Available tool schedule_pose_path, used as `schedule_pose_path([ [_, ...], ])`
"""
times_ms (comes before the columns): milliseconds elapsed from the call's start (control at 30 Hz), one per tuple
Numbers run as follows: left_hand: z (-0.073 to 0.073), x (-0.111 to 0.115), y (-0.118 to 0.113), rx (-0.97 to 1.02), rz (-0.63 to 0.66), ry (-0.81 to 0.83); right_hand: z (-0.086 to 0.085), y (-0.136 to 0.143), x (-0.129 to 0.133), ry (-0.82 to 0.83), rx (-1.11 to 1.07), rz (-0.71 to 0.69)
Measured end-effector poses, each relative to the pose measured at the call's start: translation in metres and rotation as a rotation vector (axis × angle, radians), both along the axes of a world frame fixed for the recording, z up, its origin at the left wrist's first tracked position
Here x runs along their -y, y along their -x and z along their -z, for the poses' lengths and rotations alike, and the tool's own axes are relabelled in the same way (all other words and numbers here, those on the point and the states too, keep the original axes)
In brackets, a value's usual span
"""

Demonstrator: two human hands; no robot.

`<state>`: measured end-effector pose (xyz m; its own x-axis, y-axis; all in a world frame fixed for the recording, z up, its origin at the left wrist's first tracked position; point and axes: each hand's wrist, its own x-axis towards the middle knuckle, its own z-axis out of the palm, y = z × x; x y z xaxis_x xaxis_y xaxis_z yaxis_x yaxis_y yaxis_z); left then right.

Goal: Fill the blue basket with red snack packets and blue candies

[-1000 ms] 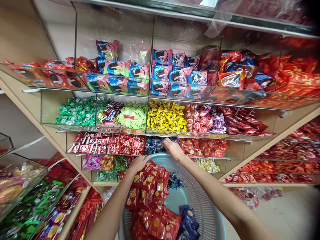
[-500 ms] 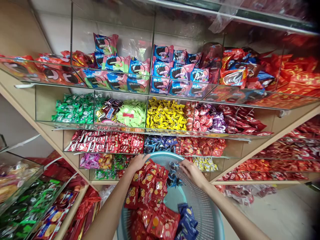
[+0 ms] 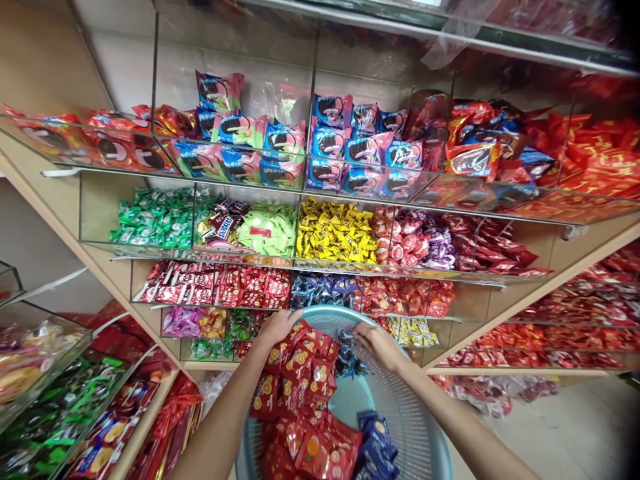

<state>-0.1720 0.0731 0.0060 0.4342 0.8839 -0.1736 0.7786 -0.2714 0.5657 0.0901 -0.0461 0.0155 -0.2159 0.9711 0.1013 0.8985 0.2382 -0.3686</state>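
A light-blue plastic basket (image 3: 440,433) stands in front of me, tilted toward the shelves. Red packets with orange pictures (image 3: 300,373) fill its left side. Dark blue packets (image 3: 375,445) lie low on the right, and a small heap of shiny blue-black candies (image 3: 349,357) rests near the far rim. My left hand (image 3: 278,328) grips the basket at its far left rim, its fingertips partly hidden. Just inside the far right rim, my right hand (image 3: 373,337) has its fingers bent close together beside the blue-black candies; what they hold, if anything, is too small to tell.
Glass-fronted shelves hold yellow candies (image 3: 335,233), green candies (image 3: 153,217) and blue-pink cookie packs (image 3: 327,143). Behind the basket is a compartment of blue candies (image 3: 325,290). More bins (image 3: 55,407) stand at left; red packets (image 3: 550,333) fill the right shelves.
My right hand has shifted slightly down and left toward the blue-black candies. The view has moved a little, and my left hand remains at the rim.
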Motion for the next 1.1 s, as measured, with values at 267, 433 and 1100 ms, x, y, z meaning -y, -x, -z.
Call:
schedule_pose_path([
  [267, 0.000, 0.000, 0.000, 0.035, -0.028, 0.054, -0.004, 0.006, -0.006, -0.012, 0.051, 0.004],
  [433, 0.004, -0.001, 0.000, 0.049, -0.012, 0.039, -0.033, 0.031, -0.028, -0.104, 0.047, 0.046],
  [1100, 0.009, -0.003, -0.002, 0.018, -0.021, -0.019, -0.030, 0.116, -0.110, 0.005, 0.165, 0.254],
])
